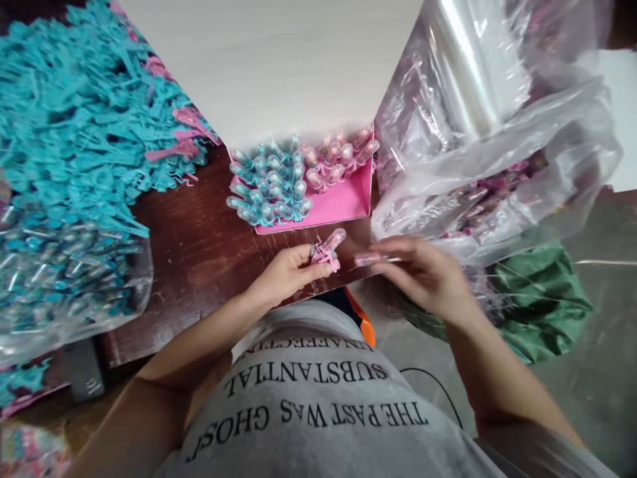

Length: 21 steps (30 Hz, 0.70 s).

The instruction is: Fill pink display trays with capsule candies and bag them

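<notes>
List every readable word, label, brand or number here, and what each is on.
All upside down on the grey shirt:
"THE PAST WAS GHOS", cut off
"SUBSTANTIAL"
"UNAFFECTIN", cut off
Too small or blurred to read: marks on the dark object and the colourful packet.

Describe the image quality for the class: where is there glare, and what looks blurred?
In the head view, a bright streak of glare runs along the clear plastic roll; in the head view, the right hand and the small pink piece it holds look blurred, perhaps by motion; in the head view, the shirt lettering reads more sharply.
</notes>
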Motion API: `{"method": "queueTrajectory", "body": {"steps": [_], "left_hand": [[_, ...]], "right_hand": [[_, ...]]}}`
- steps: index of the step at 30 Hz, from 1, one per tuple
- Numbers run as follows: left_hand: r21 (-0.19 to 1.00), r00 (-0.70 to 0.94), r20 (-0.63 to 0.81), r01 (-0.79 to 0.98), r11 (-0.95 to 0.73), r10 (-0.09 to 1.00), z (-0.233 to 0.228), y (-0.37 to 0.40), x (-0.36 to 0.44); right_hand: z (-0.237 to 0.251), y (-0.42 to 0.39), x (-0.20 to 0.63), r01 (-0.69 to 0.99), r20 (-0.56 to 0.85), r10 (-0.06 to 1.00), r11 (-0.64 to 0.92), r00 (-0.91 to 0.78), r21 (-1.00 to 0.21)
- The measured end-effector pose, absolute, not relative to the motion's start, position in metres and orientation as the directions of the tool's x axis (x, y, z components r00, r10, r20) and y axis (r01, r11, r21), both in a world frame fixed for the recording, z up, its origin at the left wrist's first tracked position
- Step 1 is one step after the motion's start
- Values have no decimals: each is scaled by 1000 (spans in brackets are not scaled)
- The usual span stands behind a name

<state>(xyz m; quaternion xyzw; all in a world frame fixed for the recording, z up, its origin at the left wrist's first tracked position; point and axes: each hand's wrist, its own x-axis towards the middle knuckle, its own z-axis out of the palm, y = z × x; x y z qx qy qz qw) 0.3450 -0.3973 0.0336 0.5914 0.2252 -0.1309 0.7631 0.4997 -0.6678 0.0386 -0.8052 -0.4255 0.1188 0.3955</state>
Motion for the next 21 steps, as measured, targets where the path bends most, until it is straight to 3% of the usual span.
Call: {"method": "queueTrajectory", "body": {"steps": [5, 8, 10, 13, 15, 17, 19, 21], "left_hand": [[876, 895, -443, 419, 237, 56, 37, -399, 344], [930, 920, -366, 355, 97, 140, 31, -403, 340], [950, 936, -292, 308, -55, 198, 26, -405, 335], [909, 964, -87, 181, -375, 253, 20, -404, 328], [814, 969, 75, 76, -576, 234, 18, -401, 326], [737, 966, 168, 8, -676, 195, 20, -399, 326], [707, 965, 186, 1, -707, 187, 24, -399, 330], [692, 969, 164, 20, -722, 184, 31, -398, 337]], "right_hand": [[45, -625, 479, 566, 212, 813, -166, 541, -808], [41, -610, 474, 558, 293, 813, -47, 503, -829], [37, -606, 469, 522, 269, 811, -53, 520, -851], [31, -605, 462, 274, 13, 804, -187, 594, -943], [29, -604, 458, 34, -202, 773, -277, 601, -960], [31, -601, 457, -96, -290, 754, -291, 589, -952], [37, -598, 459, -56, -214, 781, -225, 586, -973], [49, -596, 466, 100, -59, 826, -138, 560, -985]]}}
